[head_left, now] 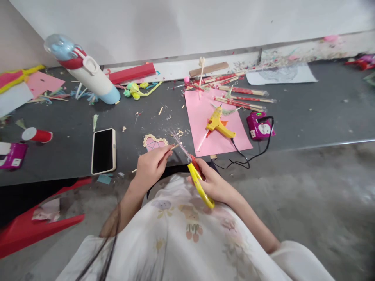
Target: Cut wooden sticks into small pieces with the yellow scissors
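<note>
"What has the left hand (152,164) got?"

"A thin wooden stick (174,147), its grip pinched snugly on it, the tip poking out toward two o'clock, near the scissor blades."

"And the right hand (211,180)?"

"Its grip is curled round the handles of the scissors (192,171), blades aimed about eleven o'clock. How far they're apart, I can't tell."

"Nearby?"

"On the table (310,109), a pale-edged pink piece (155,143) at the left hand's twelve o'clock; a yellow glue gun (216,124) at the right's."
</note>
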Demonstrator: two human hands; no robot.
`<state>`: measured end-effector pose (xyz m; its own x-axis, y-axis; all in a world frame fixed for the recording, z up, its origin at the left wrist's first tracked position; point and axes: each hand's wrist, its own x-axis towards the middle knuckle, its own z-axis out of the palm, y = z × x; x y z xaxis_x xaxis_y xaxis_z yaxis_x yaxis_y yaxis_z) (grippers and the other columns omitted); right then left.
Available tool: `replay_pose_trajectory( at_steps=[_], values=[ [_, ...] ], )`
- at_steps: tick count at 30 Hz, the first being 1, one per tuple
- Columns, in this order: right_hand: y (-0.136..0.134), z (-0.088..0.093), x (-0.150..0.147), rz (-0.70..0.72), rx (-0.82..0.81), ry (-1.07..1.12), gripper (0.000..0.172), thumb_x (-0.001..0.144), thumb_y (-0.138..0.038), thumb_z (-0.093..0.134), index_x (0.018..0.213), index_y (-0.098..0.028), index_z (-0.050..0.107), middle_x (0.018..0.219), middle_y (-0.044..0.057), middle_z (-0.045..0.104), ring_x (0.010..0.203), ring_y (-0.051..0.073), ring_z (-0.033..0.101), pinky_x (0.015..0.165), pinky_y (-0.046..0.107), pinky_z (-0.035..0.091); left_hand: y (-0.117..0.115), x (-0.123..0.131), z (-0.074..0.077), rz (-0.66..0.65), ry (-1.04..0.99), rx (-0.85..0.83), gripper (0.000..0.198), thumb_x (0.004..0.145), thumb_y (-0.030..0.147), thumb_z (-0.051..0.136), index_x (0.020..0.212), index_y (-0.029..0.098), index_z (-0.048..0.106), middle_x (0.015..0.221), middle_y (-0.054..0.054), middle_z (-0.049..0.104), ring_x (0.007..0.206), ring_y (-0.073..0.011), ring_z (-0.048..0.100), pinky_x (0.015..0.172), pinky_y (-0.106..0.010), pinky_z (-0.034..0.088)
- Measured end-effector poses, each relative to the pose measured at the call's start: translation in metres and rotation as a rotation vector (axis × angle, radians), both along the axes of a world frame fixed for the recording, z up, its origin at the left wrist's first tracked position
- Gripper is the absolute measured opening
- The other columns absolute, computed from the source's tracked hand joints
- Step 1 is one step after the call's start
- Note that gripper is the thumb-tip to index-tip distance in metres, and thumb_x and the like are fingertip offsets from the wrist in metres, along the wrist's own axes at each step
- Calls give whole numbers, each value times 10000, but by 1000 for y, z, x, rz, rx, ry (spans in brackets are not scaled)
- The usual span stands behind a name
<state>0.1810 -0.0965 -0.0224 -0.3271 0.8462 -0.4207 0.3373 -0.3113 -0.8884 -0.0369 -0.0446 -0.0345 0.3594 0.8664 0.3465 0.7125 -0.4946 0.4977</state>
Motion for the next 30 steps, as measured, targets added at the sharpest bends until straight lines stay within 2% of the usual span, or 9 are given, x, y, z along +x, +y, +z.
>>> replay_pose_trajectory(
  at_steps=[6,11,18,25,30],
  values=[
    [-2,-1,1,11,112,-85,437,823,-386,609,1186,-196,458,876,5,554,745,151,523,670,273,434,-2,4,3,45,-8,21,264,953,327,512,1082,206,708,888,-24,775,789,-126,720,753,-195,532],
    [-1,8,0,15,147,-200,554,787,-396,640,1253,-180,434,963,59,584,824,199,576,728,325,466,-3,6,6,68,-30,33,237,939,316,546,1059,201,714,864,-17,777,753,-121,717,709,-190,522],
    [1,12,0,23,173,-218,521,798,-378,616,1243,-167,445,979,73,593,839,203,575,745,333,465,-3,5,4,58,-47,125,190,911,279,593,1011,202,735,900,-22,779,709,-105,710,651,-170,501],
    [0,6,4,42,138,-155,494,864,-417,546,1279,-181,417,1020,64,595,830,184,563,735,315,453,-3,2,2,33,0,99,241,945,285,534,1067,205,725,917,-33,778,795,-124,718,733,-191,517],
    [0,0,5,35,134,-134,529,845,-408,587,1293,-189,413,1037,64,603,851,190,573,728,306,455,-1,1,-1,-14,-20,96,254,953,226,506,1107,188,704,858,-20,775,793,-112,713,758,-182,508]
  ],
)
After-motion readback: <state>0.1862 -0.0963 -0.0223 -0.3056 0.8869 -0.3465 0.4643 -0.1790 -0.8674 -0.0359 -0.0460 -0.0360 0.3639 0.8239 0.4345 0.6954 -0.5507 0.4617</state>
